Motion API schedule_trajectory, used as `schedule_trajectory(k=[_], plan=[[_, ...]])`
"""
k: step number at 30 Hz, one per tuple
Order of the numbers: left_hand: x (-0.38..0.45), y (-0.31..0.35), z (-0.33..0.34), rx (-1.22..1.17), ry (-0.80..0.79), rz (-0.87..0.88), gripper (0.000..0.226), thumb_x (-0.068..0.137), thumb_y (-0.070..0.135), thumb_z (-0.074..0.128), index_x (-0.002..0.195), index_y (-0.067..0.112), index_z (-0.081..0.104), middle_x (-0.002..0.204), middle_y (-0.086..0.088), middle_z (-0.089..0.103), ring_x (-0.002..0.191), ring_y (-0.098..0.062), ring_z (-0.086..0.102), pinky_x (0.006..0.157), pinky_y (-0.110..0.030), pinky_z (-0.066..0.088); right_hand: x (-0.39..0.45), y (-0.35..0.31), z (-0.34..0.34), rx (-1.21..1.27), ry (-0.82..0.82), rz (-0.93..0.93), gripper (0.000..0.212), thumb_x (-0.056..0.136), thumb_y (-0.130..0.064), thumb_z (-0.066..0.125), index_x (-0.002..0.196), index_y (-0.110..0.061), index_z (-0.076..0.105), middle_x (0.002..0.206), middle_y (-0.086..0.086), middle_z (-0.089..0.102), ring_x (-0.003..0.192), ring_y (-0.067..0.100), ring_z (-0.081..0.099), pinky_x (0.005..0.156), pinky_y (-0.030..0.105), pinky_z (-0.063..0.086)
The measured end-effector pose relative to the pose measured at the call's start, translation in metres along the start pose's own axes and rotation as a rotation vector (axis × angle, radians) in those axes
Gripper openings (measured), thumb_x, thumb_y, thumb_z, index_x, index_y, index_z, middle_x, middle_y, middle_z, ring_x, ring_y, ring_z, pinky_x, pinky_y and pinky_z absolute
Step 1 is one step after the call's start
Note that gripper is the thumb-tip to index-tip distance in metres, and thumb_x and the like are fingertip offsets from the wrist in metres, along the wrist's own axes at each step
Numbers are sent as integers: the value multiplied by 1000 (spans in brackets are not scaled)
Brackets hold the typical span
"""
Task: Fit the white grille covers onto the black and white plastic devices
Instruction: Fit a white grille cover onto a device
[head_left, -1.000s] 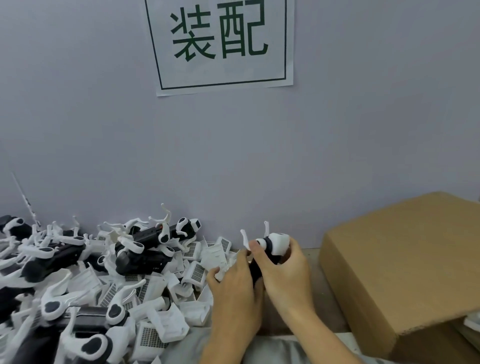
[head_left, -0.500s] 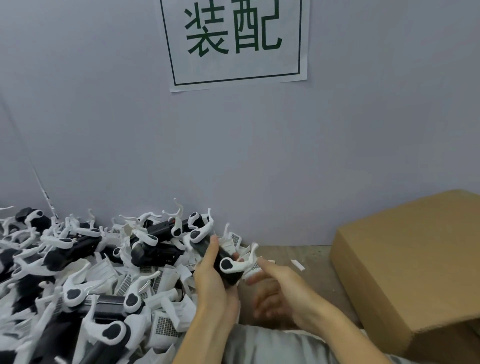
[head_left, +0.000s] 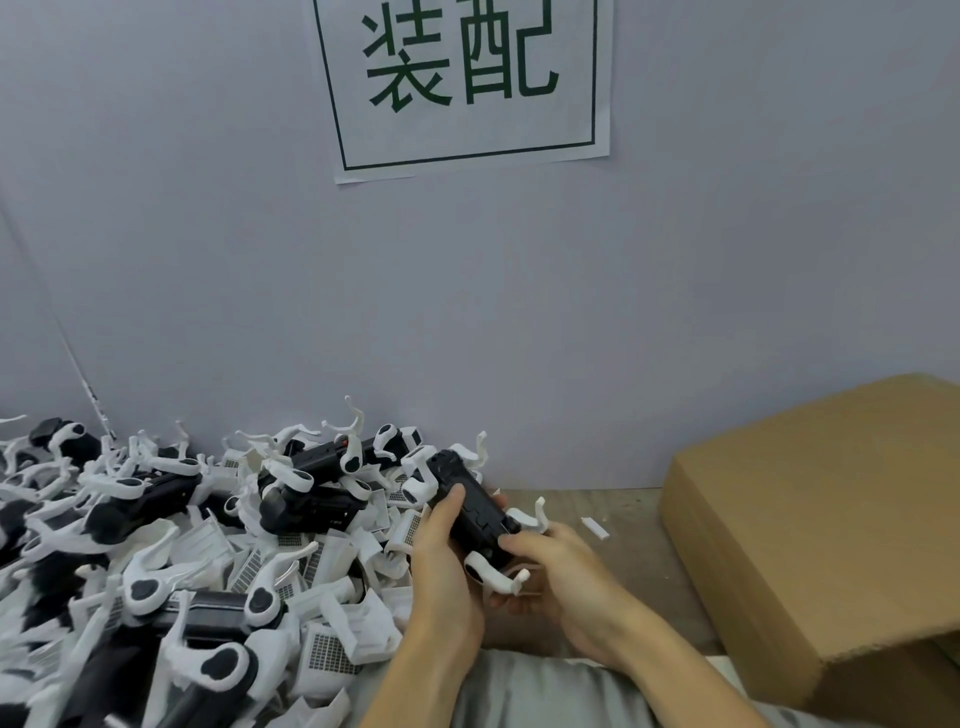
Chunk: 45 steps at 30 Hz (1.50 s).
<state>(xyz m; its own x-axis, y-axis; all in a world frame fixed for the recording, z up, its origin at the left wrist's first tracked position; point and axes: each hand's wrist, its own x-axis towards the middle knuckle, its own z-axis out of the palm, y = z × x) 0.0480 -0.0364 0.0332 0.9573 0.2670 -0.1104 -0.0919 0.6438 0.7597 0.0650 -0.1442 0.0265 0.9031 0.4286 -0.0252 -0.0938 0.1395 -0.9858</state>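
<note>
Head view. The left hand (head_left: 447, 561) wraps its fingers (head_left: 453, 500) round the black body of one black and white device (head_left: 470, 512), lifted clear of the table (head_left: 623, 525) just right of the heap of devices (head_left: 171, 545). The right hand (head_left: 563, 582) closes on the device's near end, thumb on top and the other fingers curled beneath, by its white curved arms. This two-handed hold appears meant to steady and turn the body so that the seat for a cover faces the person. No cover shows in either hand; whether the right palm hides one cannot be told. Loose white grille covers (head_left: 327, 652) lie mixed among the heaped devices, within reach of the left hand. A cardboard box (head_left: 821, 530) stands to the right, well apart from the heap, probably for finished pieces.
</note>
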Motion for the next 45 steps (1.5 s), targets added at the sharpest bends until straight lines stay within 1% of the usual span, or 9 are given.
schedule_trajectory(k=[8, 12, 15, 23, 26, 36, 39, 42, 45], plan=[[13, -4, -9, -43, 50, 8, 54, 95, 36, 53, 55, 8, 75, 60, -11, 68, 49, -24, 66, 48, -29, 55, 1, 4, 0, -72, -14, 69, 20, 92, -4, 48, 104, -4, 65, 78, 14, 71, 66, 26, 67, 67, 36, 49], [5, -5, -2, 66, 105, 79, 39, 93, 31, 59, 108, -3, 69, 86, -20, 68, 78, -36, 67, 80, -49, 55, 3, 8, -2, -47, -19, 99, 30, 88, -4, 47, 110, -2, 66, 87, 21, 67, 74, 30, 63, 73, 42, 53], [3, -6, 0, 68, 126, 84, 47, 93, 30, 60, 122, -6, 60, 94, -22, 65, 88, -40, 63, 89, -54, 50, 1, 7, -3, 14, -87, 128, 30, 90, -2, 43, 106, -3, 68, 83, 19, 66, 64, 25, 64, 59, 31, 54], [7, -10, -3, 149, 124, 113, 37, 92, 31, 61, 116, 3, 64, 95, -20, 69, 92, -43, 68, 85, -55, 56, 1, 6, -3, -8, -88, 151, 21, 85, -16, 52, 85, -17, 73, 81, 12, 69, 65, 22, 64, 63, 30, 53], [7, -10, -2, 140, 127, 116, 40, 92, 30, 60, 120, 1, 63, 98, -22, 67, 97, -47, 66, 97, -60, 51, 1, 7, -2, -45, -48, 171, 17, 88, -18, 53, 95, -15, 69, 78, 10, 69, 64, 23, 65, 61, 30, 52], [5, -11, -1, 99, 78, 84, 39, 92, 22, 57, 119, -6, 59, 92, -22, 62, 87, -38, 60, 81, -51, 48, -2, 6, -1, 2, -35, 146, 21, 97, -19, 58, 115, -9, 61, 78, 9, 70, 64, 23, 65, 60, 33, 51], [4, -8, -4, 67, 85, 57, 29, 90, 24, 56, 95, -2, 70, 77, -18, 65, 69, -34, 64, 66, -42, 52, -3, 5, 0, -18, -61, 126, 18, 97, -14, 53, 112, -12, 62, 81, 10, 68, 66, 22, 62, 62, 32, 47], [9, -7, -8, 42, 74, 15, 47, 91, 28, 54, 52, 10, 72, 58, -11, 65, 46, -26, 63, 46, -31, 51, -4, 4, 0, -33, -69, 139, 15, 96, -14, 52, 108, -13, 60, 75, 7, 68, 64, 21, 62, 59, 30, 45], [10, -8, -7, 70, 77, 16, 41, 92, 26, 55, 63, 4, 73, 61, -13, 65, 52, -29, 62, 54, -33, 53, -5, 3, 0, -66, -72, 149, 10, 93, -15, 54, 99, -16, 61, 70, 5, 68, 63, 21, 63, 58, 28, 46]])
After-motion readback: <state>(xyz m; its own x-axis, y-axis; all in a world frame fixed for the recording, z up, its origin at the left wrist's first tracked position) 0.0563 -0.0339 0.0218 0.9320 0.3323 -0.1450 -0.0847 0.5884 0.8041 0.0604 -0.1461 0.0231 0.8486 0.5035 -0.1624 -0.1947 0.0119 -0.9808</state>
